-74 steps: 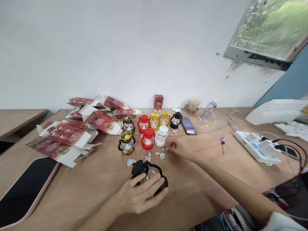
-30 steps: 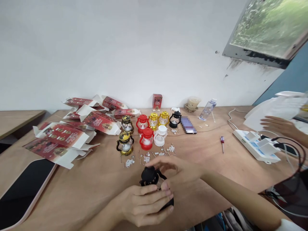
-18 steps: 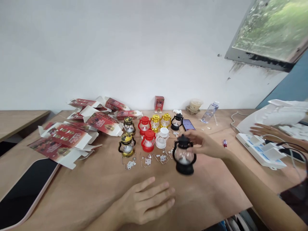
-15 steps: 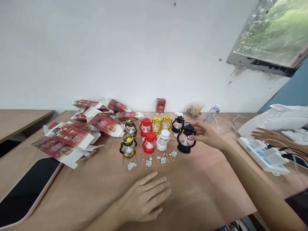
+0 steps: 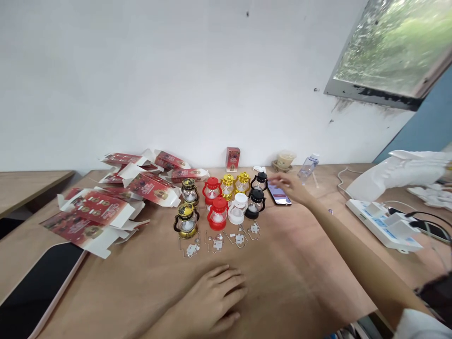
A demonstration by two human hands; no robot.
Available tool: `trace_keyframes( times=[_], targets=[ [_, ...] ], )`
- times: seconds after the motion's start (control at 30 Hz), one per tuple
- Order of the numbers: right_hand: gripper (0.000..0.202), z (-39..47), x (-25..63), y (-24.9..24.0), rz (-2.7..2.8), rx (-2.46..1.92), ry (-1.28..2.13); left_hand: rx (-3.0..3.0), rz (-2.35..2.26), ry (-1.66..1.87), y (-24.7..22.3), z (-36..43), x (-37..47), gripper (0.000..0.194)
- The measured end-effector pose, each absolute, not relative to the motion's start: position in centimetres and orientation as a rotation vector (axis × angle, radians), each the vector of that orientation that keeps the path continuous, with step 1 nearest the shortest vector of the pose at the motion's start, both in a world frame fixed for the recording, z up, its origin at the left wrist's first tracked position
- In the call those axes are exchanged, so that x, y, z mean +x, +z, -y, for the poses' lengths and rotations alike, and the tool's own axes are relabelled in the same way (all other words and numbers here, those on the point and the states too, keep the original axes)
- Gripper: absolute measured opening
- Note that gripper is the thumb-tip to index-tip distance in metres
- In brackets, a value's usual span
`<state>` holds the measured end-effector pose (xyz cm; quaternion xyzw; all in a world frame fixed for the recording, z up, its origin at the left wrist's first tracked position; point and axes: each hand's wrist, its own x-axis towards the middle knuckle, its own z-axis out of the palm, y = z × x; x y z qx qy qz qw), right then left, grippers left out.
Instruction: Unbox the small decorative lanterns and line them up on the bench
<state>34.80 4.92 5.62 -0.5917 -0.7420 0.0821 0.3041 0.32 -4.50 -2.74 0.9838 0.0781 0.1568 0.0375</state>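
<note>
My left hand (image 5: 214,297) lies on the brown tabletop with its fingers stretched out, holding nothing. My right hand (image 5: 290,186) reaches over a phone with a lit screen (image 5: 280,194), fingers extended toward the rear black lantern (image 5: 259,183). Its fingertips are at that lantern's right side; contact is unclear. The front black lantern (image 5: 254,205) stands beside a white lantern (image 5: 238,209). Left of them are a front red lantern (image 5: 217,214), a rear red lantern (image 5: 212,189), two gold lanterns (image 5: 227,186) and two black-and-gold lanterns (image 5: 186,222). Small wire-and-white parts (image 5: 192,249) lie before the front row.
Opened red cartons (image 5: 102,207) pile up at left, above a large dark-screened device (image 5: 42,287). One upright red box (image 5: 232,159) stands near the wall. A cup (image 5: 284,160), a clear bottle (image 5: 308,165), a power strip (image 5: 383,228) and a white hand model (image 5: 399,174) are at right.
The front black lantern, held in my right hand earlier, now stands beside the white one, released. My right hand has moved back toward the rear black lantern. My left hand stays about where it was.
</note>
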Motion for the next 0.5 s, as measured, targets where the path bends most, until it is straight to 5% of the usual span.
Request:
trace_keyframes(
  times=[0.1,0.2,0.5],
  targets=[
    [0.034,-5.8,37.7,5.8,1.879,-2.044,-0.165,3.0,-0.241,0.499,-2.4,4.5,0.3,0.034],
    [0.025,-6.7,39.1,5.4,1.954,-2.356,-0.143,2.984,-0.23,0.518,-2.6,4.5,0.3,0.032],
    [0.032,-16.2,34.4,10.8,2.018,-2.175,-0.439,3.007,-0.247,1.198,-8.3,3.8,1.7,0.018]
  ],
)
